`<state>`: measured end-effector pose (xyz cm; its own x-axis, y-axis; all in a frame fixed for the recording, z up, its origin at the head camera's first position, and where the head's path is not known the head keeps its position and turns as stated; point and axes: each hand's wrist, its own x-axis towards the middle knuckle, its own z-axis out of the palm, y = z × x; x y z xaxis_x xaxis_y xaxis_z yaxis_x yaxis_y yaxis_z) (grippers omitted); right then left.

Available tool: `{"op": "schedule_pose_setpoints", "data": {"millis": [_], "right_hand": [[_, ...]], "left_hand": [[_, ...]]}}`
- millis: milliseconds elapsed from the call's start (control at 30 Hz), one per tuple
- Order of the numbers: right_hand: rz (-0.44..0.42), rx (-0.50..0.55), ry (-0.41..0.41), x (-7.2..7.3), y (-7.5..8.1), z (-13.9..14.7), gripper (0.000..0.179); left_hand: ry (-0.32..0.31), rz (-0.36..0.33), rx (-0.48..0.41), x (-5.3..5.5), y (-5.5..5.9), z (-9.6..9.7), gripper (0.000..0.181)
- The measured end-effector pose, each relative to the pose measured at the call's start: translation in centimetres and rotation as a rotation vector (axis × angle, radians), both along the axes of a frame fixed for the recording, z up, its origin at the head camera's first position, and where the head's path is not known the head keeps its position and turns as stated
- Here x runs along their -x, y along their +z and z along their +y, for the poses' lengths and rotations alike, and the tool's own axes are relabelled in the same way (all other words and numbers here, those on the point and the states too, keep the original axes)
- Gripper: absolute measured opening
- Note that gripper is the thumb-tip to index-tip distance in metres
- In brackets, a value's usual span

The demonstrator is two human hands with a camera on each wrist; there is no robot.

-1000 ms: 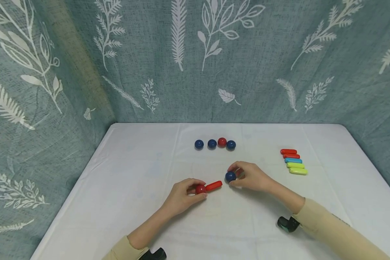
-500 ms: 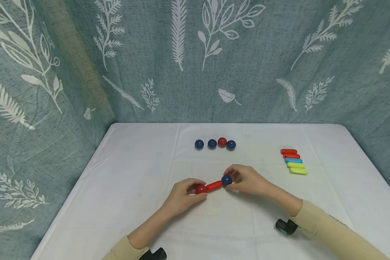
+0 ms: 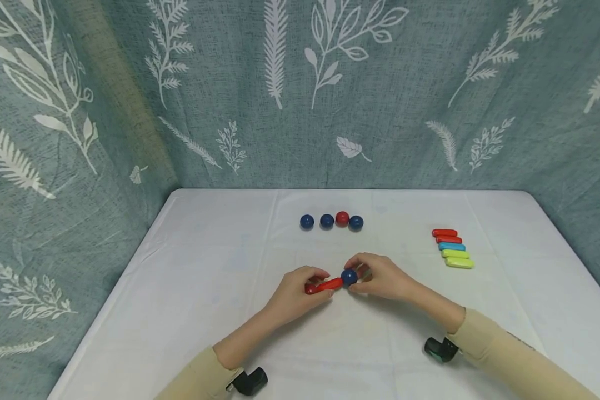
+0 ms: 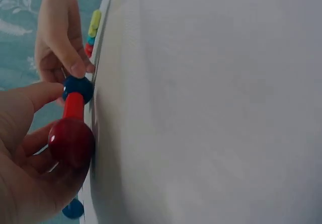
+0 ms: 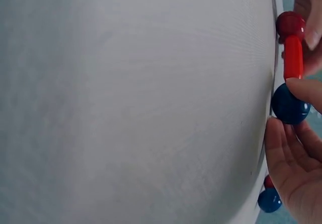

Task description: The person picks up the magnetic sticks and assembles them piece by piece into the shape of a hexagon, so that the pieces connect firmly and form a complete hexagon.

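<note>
A short red rod [image 3: 329, 285] links a red ball [image 4: 72, 142] at its left end with a blue ball [image 3: 349, 277] at its right end, low over the white table. My left hand [image 3: 297, 293] curls round the red rod from the left, fingertips and thumb along its two sides, partly covering the red ball in the head view. With thumb and fingers, my right hand [image 3: 382, 276] grips the blue ball, which meets the rod's end. The right wrist view shows that thumb [image 5: 304, 89] where the rod and blue ball join.
Toward the back of the white table [image 3: 220, 244] lies a row of several balls, blue and one red [image 3: 342, 219]. To the right several short rods lie stacked side by side: red, blue [image 3: 452, 246] and yellow-green [image 3: 459, 263]. A patterned curtain [image 3: 300, 139] hangs behind.
My right hand has brought the blue ball left against the rod's end, then stayed there. My left hand has slid right from the red ball along the rod.
</note>
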<state>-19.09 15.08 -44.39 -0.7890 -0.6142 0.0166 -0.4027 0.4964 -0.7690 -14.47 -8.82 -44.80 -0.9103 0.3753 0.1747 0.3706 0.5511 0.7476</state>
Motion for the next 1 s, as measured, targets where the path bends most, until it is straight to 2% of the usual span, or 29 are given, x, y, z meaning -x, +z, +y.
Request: {"op": "schedule_pose_setpoints", "data": {"millis": [233,400,533,633,767,1000], "right_hand": [[0.005,0.018,0.001,-0.1,-0.1,0.0,0.035],[0.003,0.001,-0.021,0.1,0.1,0.7,0.035],[0.028,-0.011,-0.054,0.7,0.7,1.3,0.032],[0.068,-0.018,-0.114,1.8,1.1,1.5,0.029],[0.097,-0.025,-0.237,3.5,1.5,1.7,0.03],[0.039,0.008,-0.41,6.3,1.2,1.6,0.04]], "left_hand": [[-0.007,0.023,0.116,1.5,0.1,2.5,0.036],[0.017,0.015,0.151,1.8,0.3,3.3,0.036],[0.028,0.0,0.168,1.8,0.3,3.5,0.035],[0.035,-0.006,0.171,1.7,0.3,3.6,0.035],[0.04,-0.002,0.17,1.7,0.1,3.6,0.035],[0.047,-0.013,0.165,1.8,-0.3,3.8,0.036]]}}
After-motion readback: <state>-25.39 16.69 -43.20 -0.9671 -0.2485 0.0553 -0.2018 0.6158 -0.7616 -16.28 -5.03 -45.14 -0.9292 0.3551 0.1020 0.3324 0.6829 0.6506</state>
